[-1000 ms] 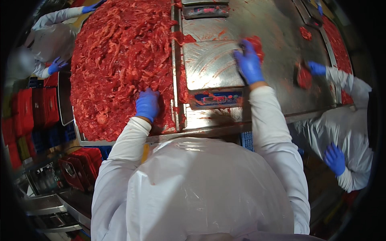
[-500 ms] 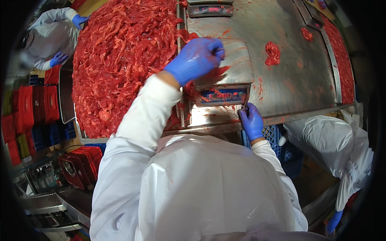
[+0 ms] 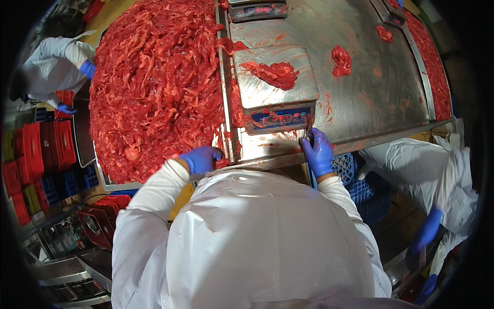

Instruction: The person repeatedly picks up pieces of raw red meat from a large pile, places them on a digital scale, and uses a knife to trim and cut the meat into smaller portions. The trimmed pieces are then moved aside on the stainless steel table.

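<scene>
- The left hand point(image 3: 201, 159), in a blue glove, is at the lower right corner of the heap point(image 3: 154, 87), near the rail point(image 3: 226, 98); its fingers are bent inward, and whether they hold anything I cannot tell.
- The right hand point(image 3: 318, 152), also gloved in blue, is at the counter's lower edge, just below the scale's lower right corner; its fingers are partly curled, with the thumb near them, and I cannot tell whether anything is gripped.
- The scale point(image 3: 288, 97) sits at the upper middle of the frame, its display panel point(image 3: 280, 119) facing the person.
- A meat piece point(image 3: 280, 74) lies on the scale's plate, apart from both hands.
- The heap of red meat fills the upper left, left of the rail.
- Right of the scale, a curled lump point(image 3: 341, 61) lies on the metal counter point(image 3: 375, 87), with a smaller lump point(image 3: 384, 34) farther up and right.
- A second scale point(image 3: 257, 10) stands at the top edge.
- A blue crate point(image 3: 368, 198) is below the counter, at lower right.
- One co-worker point(image 3: 56, 69) is at upper left, another point(image 3: 411, 170) at right.
</scene>
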A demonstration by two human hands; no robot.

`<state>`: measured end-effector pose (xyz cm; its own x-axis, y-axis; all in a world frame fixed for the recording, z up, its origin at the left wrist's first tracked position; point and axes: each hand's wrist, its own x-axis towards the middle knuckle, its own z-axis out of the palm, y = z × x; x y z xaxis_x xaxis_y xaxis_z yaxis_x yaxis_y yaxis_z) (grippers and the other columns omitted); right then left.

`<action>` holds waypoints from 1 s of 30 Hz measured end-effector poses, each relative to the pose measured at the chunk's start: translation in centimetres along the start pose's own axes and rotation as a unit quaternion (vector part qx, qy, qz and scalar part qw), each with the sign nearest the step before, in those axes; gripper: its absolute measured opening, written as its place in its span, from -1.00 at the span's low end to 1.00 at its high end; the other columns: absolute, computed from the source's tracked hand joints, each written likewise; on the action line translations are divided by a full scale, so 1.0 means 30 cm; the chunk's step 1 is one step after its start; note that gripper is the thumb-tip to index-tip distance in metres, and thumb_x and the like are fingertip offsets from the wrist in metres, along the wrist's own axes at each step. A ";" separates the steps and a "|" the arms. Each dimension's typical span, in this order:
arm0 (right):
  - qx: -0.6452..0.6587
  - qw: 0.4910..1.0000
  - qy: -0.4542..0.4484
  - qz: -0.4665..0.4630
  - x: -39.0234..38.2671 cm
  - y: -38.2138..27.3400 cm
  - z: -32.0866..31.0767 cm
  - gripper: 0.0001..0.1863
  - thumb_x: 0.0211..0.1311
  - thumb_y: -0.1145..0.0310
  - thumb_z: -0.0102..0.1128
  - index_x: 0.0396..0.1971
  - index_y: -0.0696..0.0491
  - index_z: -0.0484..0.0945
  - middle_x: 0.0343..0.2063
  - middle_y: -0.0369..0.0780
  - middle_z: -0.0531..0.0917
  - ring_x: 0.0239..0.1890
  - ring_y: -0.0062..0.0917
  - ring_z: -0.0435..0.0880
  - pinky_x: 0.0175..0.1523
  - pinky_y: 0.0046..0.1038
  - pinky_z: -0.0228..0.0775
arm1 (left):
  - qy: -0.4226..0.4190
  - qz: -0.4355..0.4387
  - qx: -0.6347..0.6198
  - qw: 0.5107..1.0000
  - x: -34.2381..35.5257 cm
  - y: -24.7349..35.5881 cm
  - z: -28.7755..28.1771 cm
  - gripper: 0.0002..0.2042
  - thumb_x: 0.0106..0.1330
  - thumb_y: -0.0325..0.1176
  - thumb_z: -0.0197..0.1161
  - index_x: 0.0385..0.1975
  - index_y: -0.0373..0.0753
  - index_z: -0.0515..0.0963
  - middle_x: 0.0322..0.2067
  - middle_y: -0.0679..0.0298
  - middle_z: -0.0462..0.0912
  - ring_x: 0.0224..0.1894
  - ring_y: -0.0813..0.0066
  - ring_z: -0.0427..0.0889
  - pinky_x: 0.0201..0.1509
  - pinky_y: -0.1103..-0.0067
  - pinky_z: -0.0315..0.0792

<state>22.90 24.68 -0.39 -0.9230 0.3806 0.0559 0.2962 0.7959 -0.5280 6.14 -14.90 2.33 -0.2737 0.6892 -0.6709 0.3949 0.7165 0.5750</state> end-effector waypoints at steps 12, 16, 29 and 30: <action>-0.019 1.000 0.003 -0.018 0.002 -0.029 -0.025 -0.53 0.24 0.16 0.41 0.05 0.11 0.61 -0.13 -0.06 0.76 -0.07 -0.13 0.74 0.08 -0.19 0.57 | 0.145 0.266 -0.333 0.893 0.274 0.472 -0.579 -0.63 0.21 -0.51 0.44 0.05 -0.24 0.67 -0.18 0.34 0.69 -0.12 0.53 0.63 0.02 0.54 0.53; 0.118 0.992 0.023 0.039 -0.049 -0.062 -0.066 -0.64 0.27 0.31 0.39 0.00 0.15 0.61 -0.20 -0.10 0.75 -0.16 -0.31 0.74 0.04 -0.33 0.57 | 0.357 0.120 -0.236 0.896 0.165 0.374 -0.602 -0.67 0.30 -0.45 0.41 0.07 -0.29 0.66 -0.05 0.22 0.72 -0.06 0.53 0.65 0.08 0.54 0.54; 0.422 0.901 -0.104 -0.003 0.360 -0.467 -0.178 -0.72 0.37 0.45 0.37 0.00 0.23 0.60 -0.22 -0.21 0.72 -0.12 -0.56 0.74 0.03 -0.50 0.60 | 0.480 0.118 0.071 0.866 0.388 0.369 -0.450 -0.66 0.24 -0.35 0.36 0.02 -0.25 0.65 0.09 0.04 0.66 0.16 0.03 0.63 0.28 0.28 0.51; 0.486 0.864 -0.128 0.035 0.374 -0.476 -0.163 -0.72 0.36 0.45 0.38 0.00 0.22 0.61 -0.26 -0.23 0.72 -0.16 -0.58 0.72 0.00 -0.52 0.59 | 0.442 0.127 0.060 0.886 0.381 0.401 -0.432 -0.67 0.25 -0.34 0.36 0.02 -0.24 0.66 0.09 0.04 0.66 0.15 0.03 0.63 0.27 0.28 0.51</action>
<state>9.53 19.88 11.92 -0.9719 0.1973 -0.1284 0.1224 -0.0427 -0.9916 -3.60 2.98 7.65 -0.7225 0.6786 0.1323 0.6172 0.5468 0.5657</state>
